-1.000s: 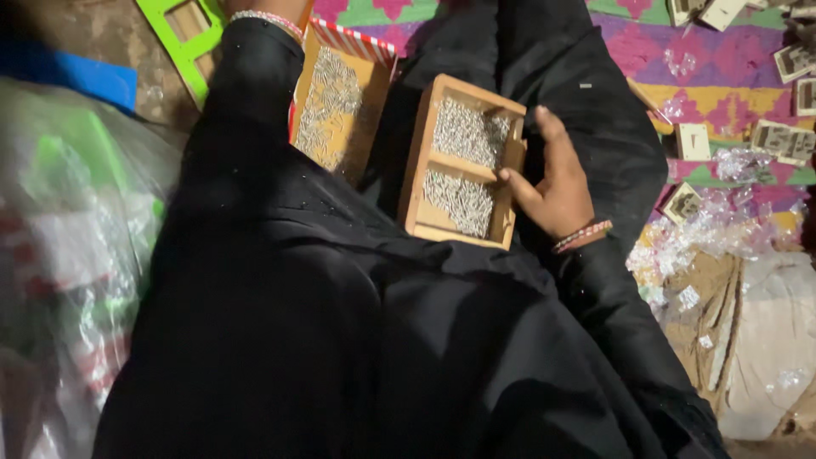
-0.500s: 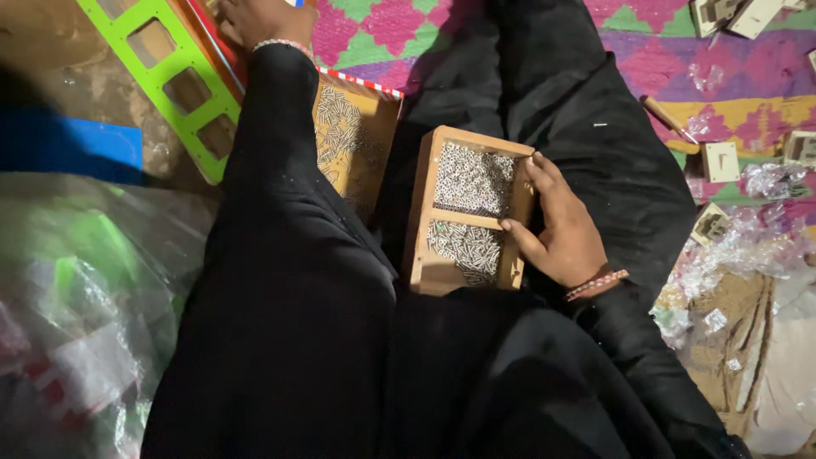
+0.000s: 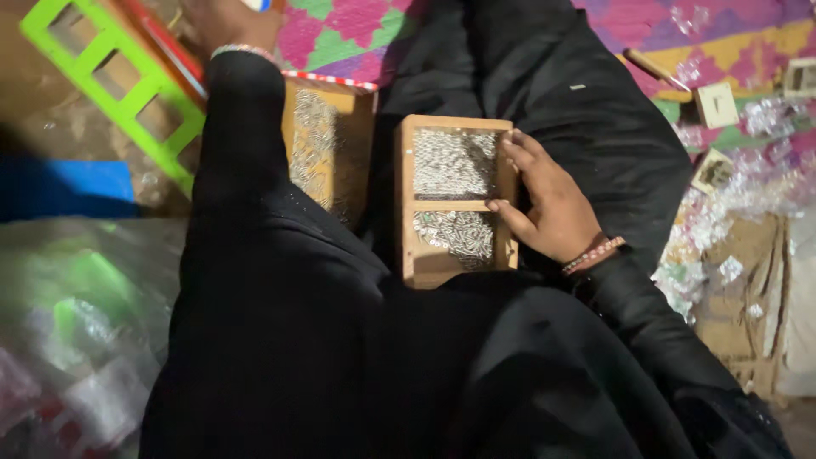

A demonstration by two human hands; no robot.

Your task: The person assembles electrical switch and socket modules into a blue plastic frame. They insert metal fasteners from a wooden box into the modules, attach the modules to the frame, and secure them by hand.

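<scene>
A small wooden tray (image 3: 408, 204) with two compartments of tiny silvery pieces rests on my lap, on black cloth. My right hand (image 3: 548, 204) grips its right rim, fingers laid over the edge. A second wooden tray (image 3: 353, 144) of the same pieces lies to its left, partly under my left sleeve. My left hand (image 3: 234, 21) reaches to the top edge of the view, near a green plastic frame (image 3: 110, 85); its fingers are cut off by the frame edge.
A patterned pink, green and yellow mat (image 3: 340, 38) covers the floor ahead. Clear plastic packets (image 3: 748, 187) and small cards (image 3: 718, 104) lie at the right. A crumpled plastic bag (image 3: 76, 331) fills the lower left, beside a blue sheet (image 3: 76, 183).
The view has tilted down and the trays now sit lower in it. My left arm has stretched farther forward past the green frame. My right hand stays on the tray's rim.
</scene>
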